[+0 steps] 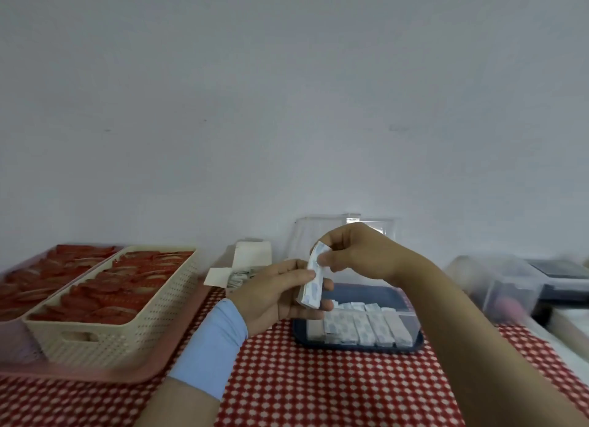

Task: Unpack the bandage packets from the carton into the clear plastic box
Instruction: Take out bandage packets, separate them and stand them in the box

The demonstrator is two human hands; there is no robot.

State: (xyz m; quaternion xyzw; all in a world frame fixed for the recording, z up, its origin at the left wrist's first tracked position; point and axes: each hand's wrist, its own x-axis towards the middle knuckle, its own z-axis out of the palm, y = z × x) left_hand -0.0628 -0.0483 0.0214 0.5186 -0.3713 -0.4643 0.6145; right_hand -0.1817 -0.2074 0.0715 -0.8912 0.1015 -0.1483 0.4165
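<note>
My left hand (280,296) grips a stack of white bandage packets (310,291) above the near-left corner of the clear plastic box (408,323). My right hand (357,251) pinches the top end of the stack's packets between thumb and fingers. The box stands on a dark blue tray (360,347) with its lid (309,229) raised at the back. Rows of packets (363,326) lie side by side inside it. The white carton (245,261) lies open behind my left hand, with more packets showing inside.
A cream perforated basket (127,334) of red items sits on a pink tray (95,374) at the left. Clear containers (503,286) and a dark device (561,277) stand at the right. A red and white checked cloth (318,388) covers the table.
</note>
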